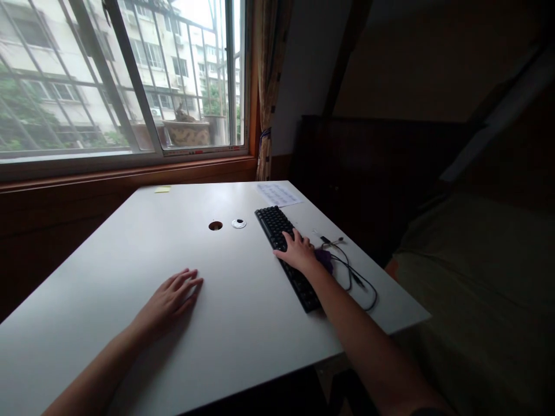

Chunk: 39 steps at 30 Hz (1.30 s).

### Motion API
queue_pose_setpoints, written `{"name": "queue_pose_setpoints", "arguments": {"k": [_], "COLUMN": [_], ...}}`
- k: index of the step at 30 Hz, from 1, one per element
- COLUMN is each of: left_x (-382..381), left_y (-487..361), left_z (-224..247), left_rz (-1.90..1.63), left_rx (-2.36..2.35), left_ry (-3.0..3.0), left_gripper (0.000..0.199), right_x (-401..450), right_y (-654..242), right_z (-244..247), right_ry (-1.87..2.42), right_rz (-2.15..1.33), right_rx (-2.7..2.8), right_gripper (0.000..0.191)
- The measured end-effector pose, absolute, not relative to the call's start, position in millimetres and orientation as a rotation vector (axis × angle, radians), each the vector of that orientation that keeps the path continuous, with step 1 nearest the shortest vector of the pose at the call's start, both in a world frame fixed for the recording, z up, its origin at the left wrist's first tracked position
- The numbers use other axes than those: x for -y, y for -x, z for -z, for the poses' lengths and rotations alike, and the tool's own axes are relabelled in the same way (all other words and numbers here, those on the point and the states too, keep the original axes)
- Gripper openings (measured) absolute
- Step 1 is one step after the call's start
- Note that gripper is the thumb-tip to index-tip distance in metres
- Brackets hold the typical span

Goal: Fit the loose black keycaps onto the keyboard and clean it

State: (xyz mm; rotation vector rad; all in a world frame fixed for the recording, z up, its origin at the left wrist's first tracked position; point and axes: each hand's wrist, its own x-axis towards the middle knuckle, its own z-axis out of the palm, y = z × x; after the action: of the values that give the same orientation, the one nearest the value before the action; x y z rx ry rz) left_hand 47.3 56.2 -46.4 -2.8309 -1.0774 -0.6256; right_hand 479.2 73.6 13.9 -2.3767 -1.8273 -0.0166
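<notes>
My left hand rests palm down on the white desk, fingers stretched out and holding nothing. Across the middle of a black keyboard lies my right hand. Its thumb is at the keyboard's left edge and its fingers reach over the keys towards the right edge. The keyboard sits at a slant on the right part of the desk, partly covered by this hand and forearm. Beside the right wrist is something dark purple, half hidden. Thin black cables lie looped to its right.
A printed sheet lies at the desk's far right corner, and a yellow paper slip at the far left. Near the middle are a round cable hole and its loose cover. A barred window and a curtain stand behind.
</notes>
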Motion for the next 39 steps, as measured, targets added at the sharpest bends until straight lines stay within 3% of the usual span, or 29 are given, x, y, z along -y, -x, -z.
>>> {"name": "queue_pose_setpoints", "arguments": {"k": [26, 34, 39], "left_x": [-45.6, -46.6, -47.9], "left_y": [-44.9, -41.3, -42.9], "left_z": [42.6, 42.5, 42.6], "left_rz": [0.546, 0.535, 0.529], "left_rx": [1.089, 1.086, 1.03], "left_ry": [2.842, 2.878, 2.89], "left_gripper": [0.045, 0.044, 0.039], "right_x": [-67.0, -68.9, -77.1], "right_y": [-480.6, -499.5, -518.2], "right_z": [-8.6, -12.3, -14.1], "right_ry": [2.304, 2.554, 2.62], "right_rz": [0.174, 0.08, -0.072], "right_rx": [1.683, 1.478, 1.412], "right_gripper": [0.066, 0.063, 0.07]}}
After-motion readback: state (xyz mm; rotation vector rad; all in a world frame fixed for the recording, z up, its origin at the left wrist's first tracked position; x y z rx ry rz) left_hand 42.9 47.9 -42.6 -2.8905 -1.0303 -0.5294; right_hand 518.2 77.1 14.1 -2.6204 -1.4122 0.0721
